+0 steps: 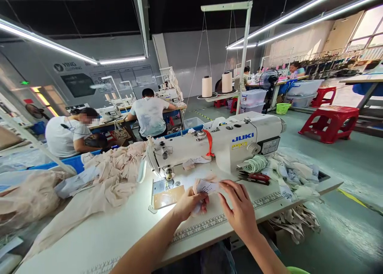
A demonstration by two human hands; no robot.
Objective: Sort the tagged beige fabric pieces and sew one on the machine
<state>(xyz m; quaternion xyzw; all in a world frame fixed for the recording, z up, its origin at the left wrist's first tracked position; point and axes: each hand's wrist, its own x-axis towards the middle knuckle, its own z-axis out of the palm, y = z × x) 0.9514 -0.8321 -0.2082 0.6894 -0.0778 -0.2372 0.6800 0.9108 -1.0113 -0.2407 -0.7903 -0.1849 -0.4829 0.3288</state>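
Observation:
Both hands meet over the white sewing table [98,234] in front of the Juki sewing machine [221,144]. My left hand [190,204] is closed, pinching a small white printed label [207,186] together with a bit of pale pink fabric. My right hand [241,210] grips the same label's right end with fingers curled. The needle and presser foot [168,174] stand just left of the hands, above a tan guide plate [167,196].
A heap of pale pink fabric [104,178] covers the table's left side. Red scissors [254,177], a coil of pale green cord [255,163] and loose labels [293,174] lie right of the machine. Other people sit sewing behind. Red stools [330,122] stand on the floor at right.

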